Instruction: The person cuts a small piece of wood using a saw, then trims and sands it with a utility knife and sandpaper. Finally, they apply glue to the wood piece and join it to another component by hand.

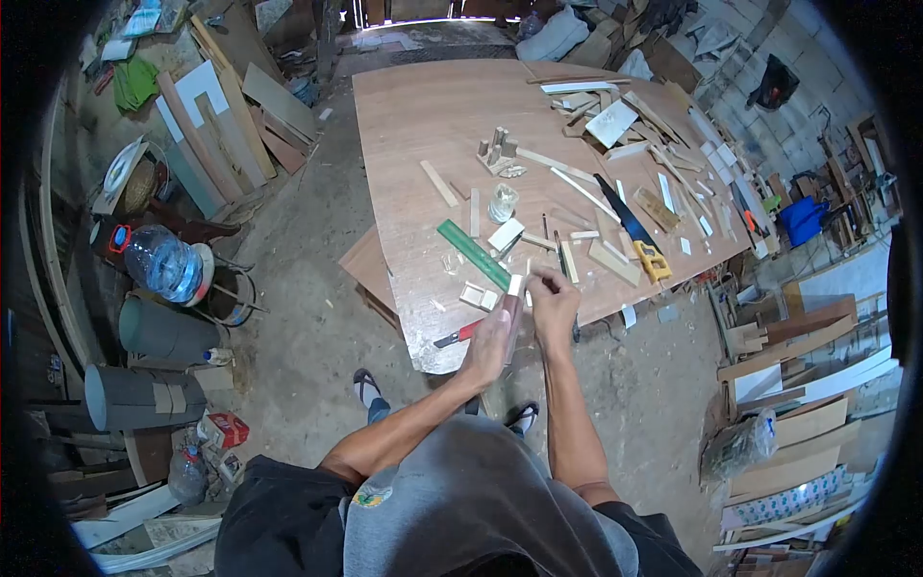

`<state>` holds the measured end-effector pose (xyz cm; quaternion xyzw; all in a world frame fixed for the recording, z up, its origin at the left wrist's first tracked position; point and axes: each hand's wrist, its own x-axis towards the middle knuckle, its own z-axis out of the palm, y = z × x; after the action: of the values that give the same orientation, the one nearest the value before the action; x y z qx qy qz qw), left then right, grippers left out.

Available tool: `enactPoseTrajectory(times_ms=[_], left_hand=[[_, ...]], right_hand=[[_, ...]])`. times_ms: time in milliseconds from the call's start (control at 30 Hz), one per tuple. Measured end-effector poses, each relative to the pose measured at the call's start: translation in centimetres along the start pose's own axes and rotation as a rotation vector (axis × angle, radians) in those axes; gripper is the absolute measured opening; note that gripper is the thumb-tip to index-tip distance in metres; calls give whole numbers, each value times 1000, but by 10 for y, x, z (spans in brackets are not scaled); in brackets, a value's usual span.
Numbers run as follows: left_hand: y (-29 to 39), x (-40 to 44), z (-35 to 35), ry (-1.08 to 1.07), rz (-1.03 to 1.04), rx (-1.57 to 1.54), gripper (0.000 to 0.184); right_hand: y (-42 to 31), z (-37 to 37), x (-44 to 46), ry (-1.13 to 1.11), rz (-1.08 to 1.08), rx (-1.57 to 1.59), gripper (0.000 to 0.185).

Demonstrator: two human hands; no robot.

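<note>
Near the front edge of the table, my left hand [488, 344] is wrapped round a short brown strip of wood [513, 332] with a white upper end. Close beside that end is my right hand [554, 306], its fingers curled together in a pinch; what they hold, if anything, is too small to make out. A red and black utility knife [458, 335] lies just left of my left hand. Beyond the hands are a green ruler [471, 253], a small white-and-wood piece [478, 295], a white block [506, 235] and a clear jar [503, 203].
A handsaw [630, 223] with a yellow handle lies on the wooden table [413, 125], among several loose wood strips. Offcuts are piled around a white board [611, 123] at the far right. On the left stands a large water bottle [165, 264]; boards [798, 337] lean at the right.
</note>
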<state>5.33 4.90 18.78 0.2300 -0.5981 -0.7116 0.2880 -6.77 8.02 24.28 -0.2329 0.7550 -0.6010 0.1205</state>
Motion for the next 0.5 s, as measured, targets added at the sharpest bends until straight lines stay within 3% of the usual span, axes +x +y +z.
enactPoseTrajectory(times_ms=[33,67,100,133,200,267,300,367,500], left_hand=[[6,-1,-2,-11,44,13,54],[4,4,-12,-11,41,11,54],[-3,11,-28,27,-5,166,55],[-11,21,-43,57,-48,319,56],[-30,50,-76,291,196,602,57],[-54,73,-105,428,35,922,59],[-57,80,-115,414,43,922,59],[-63,93,-130,337,-145,1188,66],[-86,109,-146,182,-178,1337,76]], right_hand=[[2,-2,5,-2,0,-4,14],[6,-4,9,-7,154,293,14],[10,-7,9,-5,308,588,16],[12,-10,5,9,309,584,16],[16,-17,-9,-214,457,980,22],[18,-21,-24,-317,513,1169,21],[14,-21,-30,-329,496,1194,21],[9,-22,-39,-319,467,1227,22],[4,-28,-47,-333,491,1334,21]])
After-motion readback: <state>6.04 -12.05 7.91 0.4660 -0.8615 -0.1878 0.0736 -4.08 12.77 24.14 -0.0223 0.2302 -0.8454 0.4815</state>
